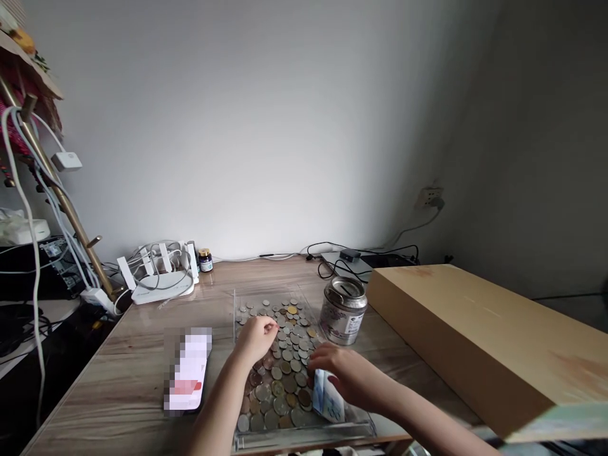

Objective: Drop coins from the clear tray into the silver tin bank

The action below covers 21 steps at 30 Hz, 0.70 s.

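Note:
Many coins (286, 366) in silver, brown and gold tones lie spread in a shallow clear plastic tray (304, 437) on the desk. Over the tray's left half, my left hand (256, 337) is closed, fingertips pinched together; whatever they may hold is hidden. My right hand (346, 370) curls over the tray's right side, fingers and thumb around the upper end of a blue-and-white packet (327, 400) with printed rings. Behind my right hand stands a round silver tin (342, 316) with a slotted lid, a handle and a floral label.
A phone (190, 370) lies left of the tray. A white router (164, 285) with cables and a small dark jar (205, 260) stand at the back left. At right sits a large tan box (456, 329). Black cables and a flat grey device (349, 269) lie near the wall.

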Each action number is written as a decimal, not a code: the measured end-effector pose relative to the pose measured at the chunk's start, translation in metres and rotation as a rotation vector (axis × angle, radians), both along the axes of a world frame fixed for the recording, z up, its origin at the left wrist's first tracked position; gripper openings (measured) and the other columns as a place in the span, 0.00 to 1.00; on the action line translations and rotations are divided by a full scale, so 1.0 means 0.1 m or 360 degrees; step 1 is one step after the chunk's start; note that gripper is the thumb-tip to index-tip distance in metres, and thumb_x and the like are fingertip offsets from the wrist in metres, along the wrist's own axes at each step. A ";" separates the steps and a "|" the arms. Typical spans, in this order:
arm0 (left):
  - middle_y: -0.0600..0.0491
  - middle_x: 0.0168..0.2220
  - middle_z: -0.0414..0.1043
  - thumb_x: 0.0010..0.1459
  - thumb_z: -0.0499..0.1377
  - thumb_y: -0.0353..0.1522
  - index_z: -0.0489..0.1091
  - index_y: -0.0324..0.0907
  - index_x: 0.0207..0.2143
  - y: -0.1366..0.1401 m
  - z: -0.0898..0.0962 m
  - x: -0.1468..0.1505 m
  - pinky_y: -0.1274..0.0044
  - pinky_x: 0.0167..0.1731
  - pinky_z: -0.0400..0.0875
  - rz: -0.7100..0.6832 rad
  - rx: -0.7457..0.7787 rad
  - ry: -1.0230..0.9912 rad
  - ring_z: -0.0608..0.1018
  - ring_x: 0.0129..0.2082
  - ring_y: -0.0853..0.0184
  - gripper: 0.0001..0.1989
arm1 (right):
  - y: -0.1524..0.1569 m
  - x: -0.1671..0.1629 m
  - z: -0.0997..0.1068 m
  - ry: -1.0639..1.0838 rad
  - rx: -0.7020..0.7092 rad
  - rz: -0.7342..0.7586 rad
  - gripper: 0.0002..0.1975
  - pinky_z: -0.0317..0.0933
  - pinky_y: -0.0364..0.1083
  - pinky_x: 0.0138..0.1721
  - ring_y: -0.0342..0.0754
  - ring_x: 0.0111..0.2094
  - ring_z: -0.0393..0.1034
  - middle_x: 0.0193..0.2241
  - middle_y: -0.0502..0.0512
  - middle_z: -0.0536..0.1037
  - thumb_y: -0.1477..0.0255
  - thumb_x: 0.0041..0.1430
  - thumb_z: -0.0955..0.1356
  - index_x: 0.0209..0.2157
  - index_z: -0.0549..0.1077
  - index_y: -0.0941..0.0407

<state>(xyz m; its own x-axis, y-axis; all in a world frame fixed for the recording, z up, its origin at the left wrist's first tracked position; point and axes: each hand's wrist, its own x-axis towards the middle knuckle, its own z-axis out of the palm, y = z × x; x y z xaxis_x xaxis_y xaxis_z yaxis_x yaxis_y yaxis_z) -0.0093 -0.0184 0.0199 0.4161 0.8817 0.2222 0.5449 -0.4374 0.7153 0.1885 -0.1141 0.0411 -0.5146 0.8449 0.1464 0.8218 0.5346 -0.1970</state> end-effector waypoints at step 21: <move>0.57 0.15 0.66 0.43 0.55 0.51 0.62 0.39 0.25 0.18 -0.09 0.01 0.83 0.11 0.59 0.0256 -0.0890 -0.0905 0.69 0.12 0.72 0.23 | 1.19 -0.36 -0.07 0.0987 -0.0011 0.0034 0.08 0.58 0.40 0.28 0.42 0.25 0.65 0.24 0.53 0.74 0.73 0.48 0.64 0.27 0.74 0.59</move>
<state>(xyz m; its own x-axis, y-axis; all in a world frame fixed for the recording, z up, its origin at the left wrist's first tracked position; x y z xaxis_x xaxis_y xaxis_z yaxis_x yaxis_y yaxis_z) -0.0079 0.0001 0.0114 0.2311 0.9643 -0.1295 0.0584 0.1191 0.9912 0.1525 0.0052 0.0342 -0.3520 0.8374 0.4182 0.5425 0.5466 -0.6379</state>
